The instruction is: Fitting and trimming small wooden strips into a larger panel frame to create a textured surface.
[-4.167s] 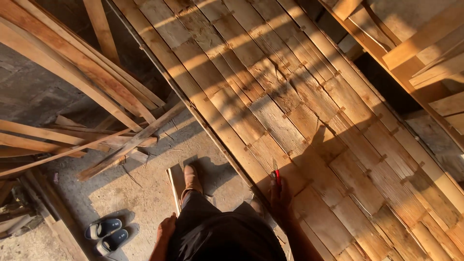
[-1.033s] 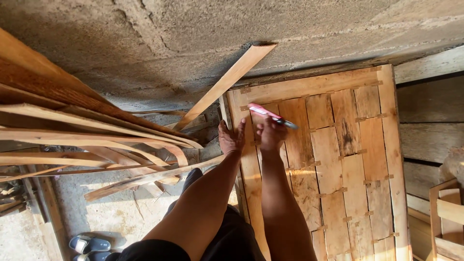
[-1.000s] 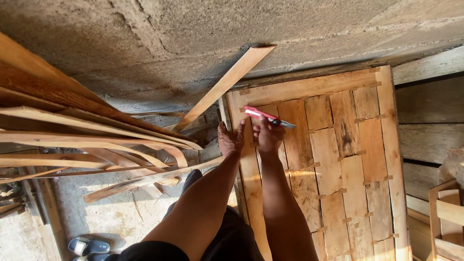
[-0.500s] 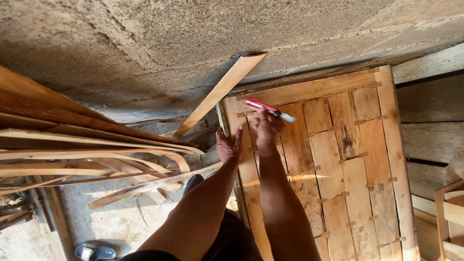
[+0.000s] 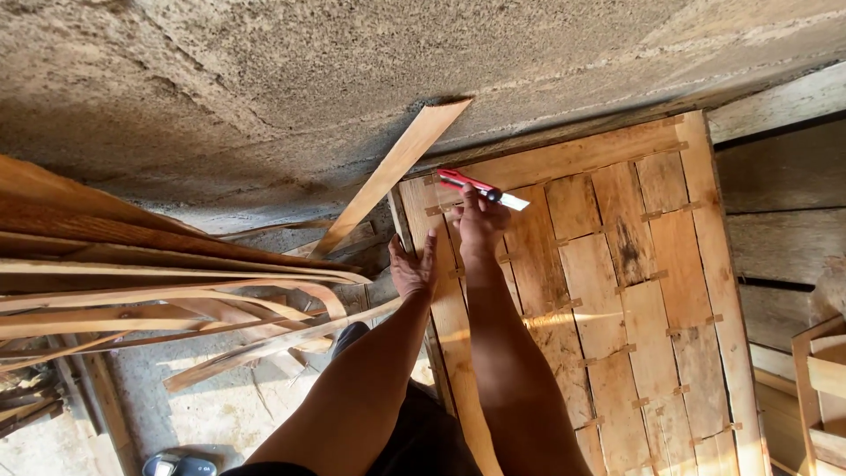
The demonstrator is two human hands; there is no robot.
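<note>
R hand (image 5: 480,225) gripping red cutter (image 5: 480,188), L hand (image 5: 412,269) flat, open on woven panel (image 5: 634,291), plank (image 5: 392,176) leaning beside

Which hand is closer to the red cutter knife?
The right. The right hand holds the red cutter knife in its fingers, up near the top of the woven wood panel. The left hand rests lower down on the panel's left edge.

No packages, labels, signs or screens show anywhere among the wood and concrete.
</note>
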